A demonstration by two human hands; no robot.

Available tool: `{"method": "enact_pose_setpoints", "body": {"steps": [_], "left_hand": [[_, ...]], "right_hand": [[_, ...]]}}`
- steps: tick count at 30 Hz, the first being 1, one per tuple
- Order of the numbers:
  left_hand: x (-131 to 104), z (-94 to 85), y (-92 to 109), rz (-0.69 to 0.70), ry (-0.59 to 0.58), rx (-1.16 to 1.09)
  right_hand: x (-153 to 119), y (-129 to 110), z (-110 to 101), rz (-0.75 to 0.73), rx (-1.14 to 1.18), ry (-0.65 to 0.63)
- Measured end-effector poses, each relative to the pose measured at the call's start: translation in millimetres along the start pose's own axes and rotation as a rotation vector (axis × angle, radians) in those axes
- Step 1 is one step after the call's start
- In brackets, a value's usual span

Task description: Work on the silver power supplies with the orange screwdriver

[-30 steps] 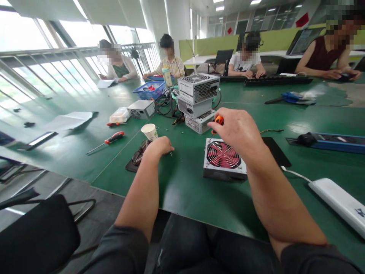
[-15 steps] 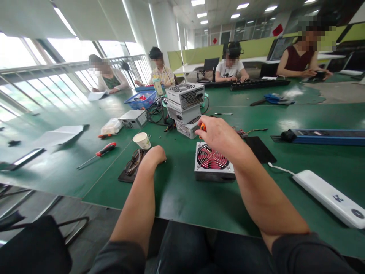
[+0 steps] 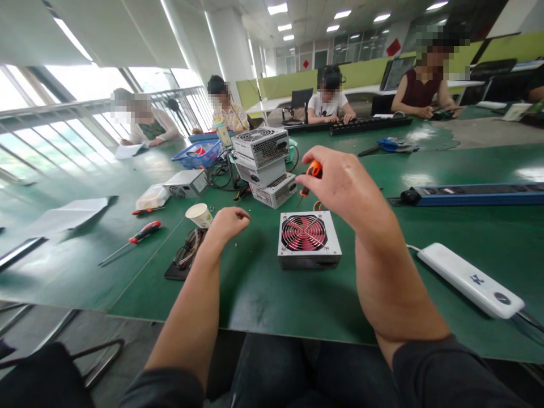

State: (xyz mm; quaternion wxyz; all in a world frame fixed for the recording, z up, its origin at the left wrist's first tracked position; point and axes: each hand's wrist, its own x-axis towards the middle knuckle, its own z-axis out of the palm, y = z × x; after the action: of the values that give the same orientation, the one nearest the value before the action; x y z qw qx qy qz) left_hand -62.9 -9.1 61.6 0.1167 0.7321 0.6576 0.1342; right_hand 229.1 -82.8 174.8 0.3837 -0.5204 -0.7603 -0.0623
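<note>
The fingers (image 3: 317, 161) of the right hand (image 3: 344, 187) curl round a small orange-handled screwdriver (image 3: 312, 171), pinching its handle near the centre of the frame, the dark shaft pointing down and left toward the worktop (image 3: 263, 283). The tip hangs above the far edge of a grey metal power supply box with a red fan behind a wire grille (image 3: 306, 238), which lies fan-up on the green worktop just below the hand; the tip does not touch it.

The left hand (image 3: 227, 222) rests to the left of that box, fingers curled loosely inward with thumb and forefinger tips close together; whether they grip anything I cannot tell. A few tiny pale specks, perhaps screws, lie on the worktop just beside it.

Further left stand a white paper cup (image 3: 199, 215) and a pair of dark-framed glasses on a black pad (image 3: 183, 258). A red-and-black-handled screwdriver (image 3: 135, 238) lies toward the left edge.

Behind the hands, a stack of three silver power supply units (image 3: 264, 164) sits in the upper middle, tangled black cables beside it. A long white power strip (image 3: 470, 280) lies at lower right, a blue-and-black bar (image 3: 471, 194) above it. Other people sit along the far side.
</note>
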Motion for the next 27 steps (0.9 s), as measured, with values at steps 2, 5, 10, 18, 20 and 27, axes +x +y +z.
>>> {"method": "enact_pose_setpoints", "body": {"steps": [2, 5, 10, 18, 20, 27], "left_hand": [[1.8, 2.5, 19.3, 0.085, -0.002, -0.149], [9.2, 12.4, 54.7, 0.237, -0.034, -0.56], [30.2, 30.3, 111.4, 0.351, -0.243, -1.108], [43.0, 66.9, 148.1, 0.444, -0.311, -1.094], [42.1, 71.8, 148.0, 0.437, -0.33, -1.115], [43.0, 70.6, 144.5, 0.414, -0.36, -1.045]], "right_hand": [[-0.2, 4.7, -18.0, 0.038, -0.026, 0.022], [2.4, 12.4, -37.0, 0.088, -0.085, 0.046], [-2.6, 32.2, -50.0, 0.119, -0.153, 0.076], [-14.1, 53.5, -43.0, 0.182, -0.177, 0.19], [-12.1, 55.1, -35.8, 0.183, -0.161, 0.203], [-9.1, 46.9, -20.3, 0.113, -0.132, 0.155]]}}
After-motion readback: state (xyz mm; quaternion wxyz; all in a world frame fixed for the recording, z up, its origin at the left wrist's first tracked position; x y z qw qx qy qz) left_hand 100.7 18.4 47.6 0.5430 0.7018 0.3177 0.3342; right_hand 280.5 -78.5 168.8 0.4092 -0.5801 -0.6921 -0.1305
